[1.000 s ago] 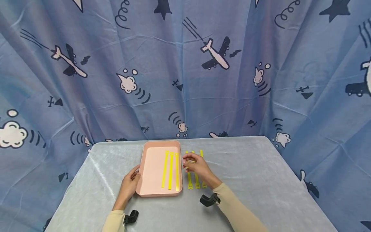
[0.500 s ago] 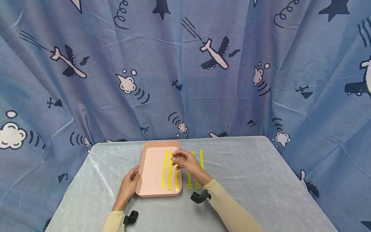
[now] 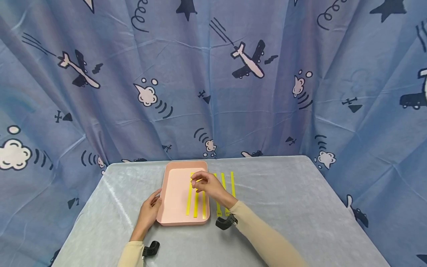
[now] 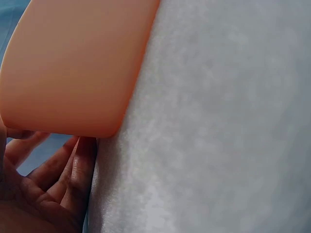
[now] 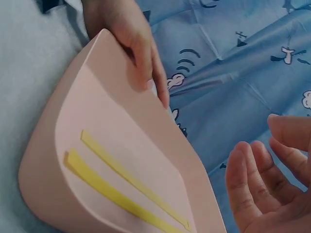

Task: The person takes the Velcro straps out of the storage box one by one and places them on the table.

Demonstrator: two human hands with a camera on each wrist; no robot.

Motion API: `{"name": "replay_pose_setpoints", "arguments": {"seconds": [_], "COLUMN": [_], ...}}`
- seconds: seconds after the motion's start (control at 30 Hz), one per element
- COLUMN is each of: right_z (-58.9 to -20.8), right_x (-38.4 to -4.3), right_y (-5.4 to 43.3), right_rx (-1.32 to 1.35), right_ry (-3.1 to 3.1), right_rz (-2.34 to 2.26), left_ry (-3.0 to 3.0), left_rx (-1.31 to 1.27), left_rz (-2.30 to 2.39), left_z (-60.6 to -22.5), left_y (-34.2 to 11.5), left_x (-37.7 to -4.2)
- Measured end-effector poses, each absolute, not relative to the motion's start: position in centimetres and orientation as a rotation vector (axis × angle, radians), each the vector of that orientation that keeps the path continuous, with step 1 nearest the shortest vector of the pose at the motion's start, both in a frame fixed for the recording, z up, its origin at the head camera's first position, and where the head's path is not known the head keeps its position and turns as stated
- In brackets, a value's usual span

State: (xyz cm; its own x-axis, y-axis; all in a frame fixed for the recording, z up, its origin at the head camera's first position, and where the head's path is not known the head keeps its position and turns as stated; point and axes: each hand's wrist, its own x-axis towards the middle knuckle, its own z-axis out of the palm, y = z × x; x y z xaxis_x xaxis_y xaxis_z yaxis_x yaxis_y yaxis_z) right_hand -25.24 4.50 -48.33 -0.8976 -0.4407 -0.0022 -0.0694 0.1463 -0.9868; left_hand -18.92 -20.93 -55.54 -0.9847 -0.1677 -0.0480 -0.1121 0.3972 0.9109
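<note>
A shallow pink tray (image 3: 173, 196) lies on the table. My left hand (image 3: 148, 213) grips its left side; in the right wrist view a fingertip of that hand (image 5: 129, 29) comes over the rim. Inside the tray, three flat yellow straps (image 3: 188, 200) lie lengthwise toward the right wall. Above them hovers my right hand (image 3: 211, 187), fingers loosely curled, nothing visible between thumb and fingers, covering the straps' upper parts. Three more yellow straps (image 3: 232, 183) with wider slotted ends lie on the table just right of the tray, partly hidden by my right hand and wrist.
A grey plush cloth (image 3: 293, 207) covers the table. Behind its far edge hangs a blue curtain (image 3: 180, 111) printed with planes and clouds. Black wrist mounts (image 3: 227, 221) sit on both forearms.
My right hand has moved left from the straps on the table to over the tray. The left hand and tray have stayed in place.
</note>
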Motion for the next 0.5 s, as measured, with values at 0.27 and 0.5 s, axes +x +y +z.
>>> {"name": "replay_pose_setpoints", "arguments": {"seconds": [0.27, 0.5], "right_z": [-48.7, -48.9], "right_x": [-25.7, -25.8], "right_y": [3.7, 3.0], "right_rx": [-0.618, -0.751], "right_ry": [2.217, 2.440], "right_rz": [-1.704, -1.424], "left_ry": [-2.573, -2.580], "left_rx": [0.265, 0.261], "left_rz": [-1.672, -1.670], "left_z": [-55.4, -55.6], "left_y": [-20.9, -20.9], "left_x": [-18.9, -19.0]}}
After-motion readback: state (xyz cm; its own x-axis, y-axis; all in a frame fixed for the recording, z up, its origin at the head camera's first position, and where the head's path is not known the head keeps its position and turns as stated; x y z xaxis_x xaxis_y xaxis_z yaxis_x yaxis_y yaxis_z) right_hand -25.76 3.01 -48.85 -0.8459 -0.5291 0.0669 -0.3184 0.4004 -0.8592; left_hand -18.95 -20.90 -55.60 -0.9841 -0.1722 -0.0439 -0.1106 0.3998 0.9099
